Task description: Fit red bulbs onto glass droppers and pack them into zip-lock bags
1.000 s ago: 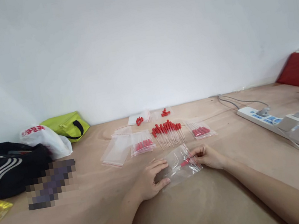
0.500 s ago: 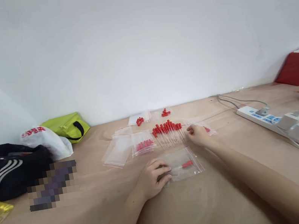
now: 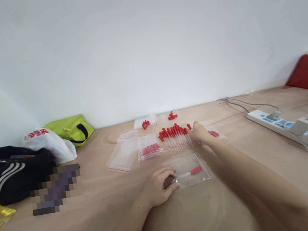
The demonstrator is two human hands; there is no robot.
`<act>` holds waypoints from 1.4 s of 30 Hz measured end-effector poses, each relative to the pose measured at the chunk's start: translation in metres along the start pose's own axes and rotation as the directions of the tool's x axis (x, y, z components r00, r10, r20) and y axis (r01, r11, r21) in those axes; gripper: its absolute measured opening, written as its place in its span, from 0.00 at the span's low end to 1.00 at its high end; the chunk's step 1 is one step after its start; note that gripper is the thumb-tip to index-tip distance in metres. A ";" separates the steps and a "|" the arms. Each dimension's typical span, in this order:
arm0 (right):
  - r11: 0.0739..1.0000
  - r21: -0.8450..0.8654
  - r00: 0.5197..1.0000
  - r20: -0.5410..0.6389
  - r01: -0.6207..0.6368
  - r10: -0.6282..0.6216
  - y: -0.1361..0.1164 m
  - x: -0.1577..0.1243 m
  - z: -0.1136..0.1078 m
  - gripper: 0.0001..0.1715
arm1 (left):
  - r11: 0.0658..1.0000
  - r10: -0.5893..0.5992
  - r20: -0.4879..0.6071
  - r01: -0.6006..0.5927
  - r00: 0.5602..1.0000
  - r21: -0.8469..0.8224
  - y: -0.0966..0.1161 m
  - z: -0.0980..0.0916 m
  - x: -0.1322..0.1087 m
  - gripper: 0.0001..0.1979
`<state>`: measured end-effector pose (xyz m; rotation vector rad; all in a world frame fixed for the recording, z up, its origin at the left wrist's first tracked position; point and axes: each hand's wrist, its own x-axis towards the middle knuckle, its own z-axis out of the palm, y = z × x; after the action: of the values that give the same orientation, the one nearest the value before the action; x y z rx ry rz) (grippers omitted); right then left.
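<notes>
In 1 view from the head, we look forward and down past our left hand [image 3: 160, 185] and right hand [image 3: 200, 133], close by, to the wall [image 3: 142, 46].

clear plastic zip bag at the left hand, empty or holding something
Not empty: the bag holds one red-bulbed dropper, seen through the clear plastic.

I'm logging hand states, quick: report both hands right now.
Left hand: open, at the left end of the clear bag.
Right hand: fingers curled beside the red-tipped droppers; whether it grips one cannot be told.
</notes>
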<state>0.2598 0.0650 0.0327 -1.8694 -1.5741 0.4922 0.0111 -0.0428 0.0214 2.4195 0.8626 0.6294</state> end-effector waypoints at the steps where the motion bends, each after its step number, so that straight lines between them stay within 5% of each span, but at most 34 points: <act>1: 1.000 -0.003 1.000 -0.004 -0.001 0.001 0.003 -0.005 -0.004 0.28 | 1.000 -0.005 0.007 0.005 1.000 -0.005 0.001 0.000 0.000 0.07; 5: 0.986 0.156 0.998 -0.024 0.054 -0.051 0.024 -0.038 -0.016 0.36 | 1.000 -0.021 0.018 0.021 1.000 -0.011 0.003 -0.002 0.000 0.06; 11: 0.806 0.588 0.995 -0.097 0.061 -0.004 0.054 -0.084 -0.012 0.37 | 0.998 -0.059 0.018 0.059 0.998 -0.007 0.004 -0.002 0.002 0.04; 17: 0.669 0.743 0.991 -0.065 -0.032 0.120 0.042 -0.097 0.001 0.31 | 0.999 -0.053 0.019 0.053 0.998 0.003 0.005 -0.002 0.003 0.05; 21: 0.546 0.834 0.995 0.033 -0.081 0.096 0.032 -0.109 0.007 0.31 | 0.995 -0.086 0.019 0.085 0.996 0.050 0.007 -0.003 0.002 0.13; 33: 0.749 0.657 0.976 0.207 -0.086 -0.069 0.035 -0.111 0.003 0.19 | 0.992 -0.116 0.012 0.115 0.993 0.055 0.006 -0.002 0.002 0.19; 38: 0.734 0.664 0.982 0.185 -0.144 0.026 0.035 -0.109 0.002 0.18 | 0.995 -0.095 0.012 0.094 0.995 0.040 0.004 -0.001 0.002 0.19; 42: 0.751 0.655 0.962 0.249 -0.083 -0.111 0.035 -0.110 0.002 0.16 | 0.994 -0.102 0.019 0.101 0.995 0.052 0.005 -0.002 0.002 0.19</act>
<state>0.2605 -0.0439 -0.0049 -1.2647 -1.3194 1.1787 0.0133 -0.0442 0.0260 2.4050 0.9971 0.5486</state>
